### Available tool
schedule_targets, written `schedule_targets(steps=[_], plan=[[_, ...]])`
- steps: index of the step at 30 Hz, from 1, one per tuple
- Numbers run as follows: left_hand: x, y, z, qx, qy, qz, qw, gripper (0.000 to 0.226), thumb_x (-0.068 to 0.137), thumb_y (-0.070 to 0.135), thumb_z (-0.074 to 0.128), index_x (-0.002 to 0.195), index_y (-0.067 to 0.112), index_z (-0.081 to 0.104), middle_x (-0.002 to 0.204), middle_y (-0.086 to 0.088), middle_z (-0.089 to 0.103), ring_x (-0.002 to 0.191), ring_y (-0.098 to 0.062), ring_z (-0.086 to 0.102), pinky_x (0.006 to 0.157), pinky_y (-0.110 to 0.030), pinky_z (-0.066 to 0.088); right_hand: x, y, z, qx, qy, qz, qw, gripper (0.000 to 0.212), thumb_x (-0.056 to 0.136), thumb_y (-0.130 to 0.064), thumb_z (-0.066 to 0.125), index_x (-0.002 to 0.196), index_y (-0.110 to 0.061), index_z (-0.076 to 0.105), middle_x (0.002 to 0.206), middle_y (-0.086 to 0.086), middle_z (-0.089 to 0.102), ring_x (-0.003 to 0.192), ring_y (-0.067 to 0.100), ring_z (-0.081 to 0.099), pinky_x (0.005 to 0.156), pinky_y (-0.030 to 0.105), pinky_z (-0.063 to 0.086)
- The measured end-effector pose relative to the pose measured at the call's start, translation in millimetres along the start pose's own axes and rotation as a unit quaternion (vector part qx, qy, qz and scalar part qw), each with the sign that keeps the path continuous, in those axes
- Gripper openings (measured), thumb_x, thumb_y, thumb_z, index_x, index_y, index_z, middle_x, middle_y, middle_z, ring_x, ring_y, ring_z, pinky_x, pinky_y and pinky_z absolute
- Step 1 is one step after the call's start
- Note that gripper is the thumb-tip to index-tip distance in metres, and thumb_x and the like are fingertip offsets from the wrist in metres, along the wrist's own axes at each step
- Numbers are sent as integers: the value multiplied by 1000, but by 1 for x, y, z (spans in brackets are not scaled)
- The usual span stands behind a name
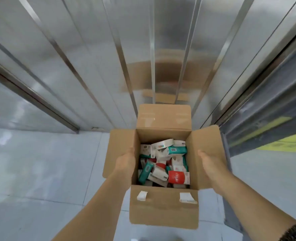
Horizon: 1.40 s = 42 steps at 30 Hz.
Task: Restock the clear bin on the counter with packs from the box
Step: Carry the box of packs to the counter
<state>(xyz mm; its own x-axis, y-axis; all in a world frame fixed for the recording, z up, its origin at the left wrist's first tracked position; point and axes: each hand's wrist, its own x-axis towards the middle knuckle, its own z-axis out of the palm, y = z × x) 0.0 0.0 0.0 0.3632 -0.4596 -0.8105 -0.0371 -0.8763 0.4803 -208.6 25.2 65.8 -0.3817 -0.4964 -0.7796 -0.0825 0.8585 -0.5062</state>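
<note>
Box (163, 208) of packs (162, 164) should ride level, left hand (126, 160) and right hand (208, 161) set against its opposite sides; whether they grip or merely press I cannot tell.

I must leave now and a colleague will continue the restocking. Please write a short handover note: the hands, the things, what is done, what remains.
Left hand: on the left flap at the rim; I cannot tell if its fingers curl.
Right hand: flat on the right flap, fingers straight.
Box: open, four flaps out, in front of a metal wall; many packs lie jumbled inside.
Clear bin and counter: not in view.
Done: box is open.
Left: bring the box to the bin and move the packs in.
</note>
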Motion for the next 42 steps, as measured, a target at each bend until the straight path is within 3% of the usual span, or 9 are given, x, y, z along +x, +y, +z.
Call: schedule_targets(steps=[6, 10, 13, 19, 25, 30, 35, 38, 42], plan=[[45, -10, 15, 56, 12, 47, 997, 48, 97, 38, 44, 132, 7, 51, 126, -15, 56, 111, -32, 52, 97, -39, 42, 59, 30, 17, -95, 39, -69, 992, 22, 102, -27, 35, 103, -12, 51, 98, 8, 54, 88, 27, 49, 80, 36, 38], [73, -19, 10, 106, 56, 92, 989, 58, 92, 41, 41, 143, 14, 41, 146, -11, 42, 131, -35, 39, 111, -47, 31, 78, 50, 19, -121, 104, -99, 982, 35, 100, -27, 41, 131, -13, 48, 126, 12, 54, 111, 31, 50, 85, 35, 39], [91, -22, 3, 163, 104, 91, 977, 76, 84, 52, 42, 149, 15, 26, 154, -10, 24, 139, -34, 25, 112, -52, 26, 93, 59, 19, -195, 180, -133, 955, 41, 97, -27, 44, 136, -15, 44, 140, 13, 44, 128, 34, 37, 102, 47, 36], [121, -22, -23, 170, 139, 69, 973, 93, 80, 54, 61, 149, 11, 16, 148, -12, 31, 135, -37, 30, 107, -56, 31, 115, 61, 14, -277, 262, -134, 915, 61, 89, -24, 53, 143, -12, 27, 157, 11, 13, 142, 32, 13, 111, 54, 18], [124, -23, -24, 141, 134, 62, 979, 94, 77, 50, 70, 145, 8, 21, 141, -15, 39, 127, -38, 40, 104, -50, 38, 119, 61, 14, -258, 287, -168, 907, 82, 80, -15, 67, 145, -10, 17, 139, 20, 38, 124, 42, 41, 97, 50, 37], [125, -19, -29, 156, 137, 18, 978, 114, 72, 63, 68, 150, 7, 5, 151, -18, 25, 137, -41, 27, 111, -56, 27, 114, 57, 11, -277, 281, -186, 900, 55, 84, -6, 60, 133, -6, 34, 120, 24, 55, 106, 45, 54, 76, 41, 43], [124, -22, -40, 133, 159, 67, 976, 89, 68, 51, 79, 131, 3, 40, 119, -15, 54, 107, -37, 54, 89, -47, 45, 115, 56, 12, -291, 282, -186, 895, 31, 85, -6, 57, 114, -9, 48, 98, 19, 59, 91, 40, 56, 63, 33, 35], [114, -20, -42, 219, 161, 112, 956, 57, 72, 44, 79, 108, 7, 56, 91, -8, 58, 85, -31, 56, 77, -40, 48, 119, 57, 14, -285, 243, -174, 911, 7, 84, -14, 57, 91, -12, 56, 81, 10, 57, 74, 31, 50, 51, 26, 31], [97, -12, -36, 322, 154, 166, 919, 37, 78, 45, 73, 89, 13, 56, 82, -5, 60, 80, -29, 61, 74, -36, 51, 118, 60, 19, -282, 222, -170, 918, 18, 92, -25, 53, 83, -10, 59, 77, 11, 59, 70, 31, 54, 49, 24, 31]])
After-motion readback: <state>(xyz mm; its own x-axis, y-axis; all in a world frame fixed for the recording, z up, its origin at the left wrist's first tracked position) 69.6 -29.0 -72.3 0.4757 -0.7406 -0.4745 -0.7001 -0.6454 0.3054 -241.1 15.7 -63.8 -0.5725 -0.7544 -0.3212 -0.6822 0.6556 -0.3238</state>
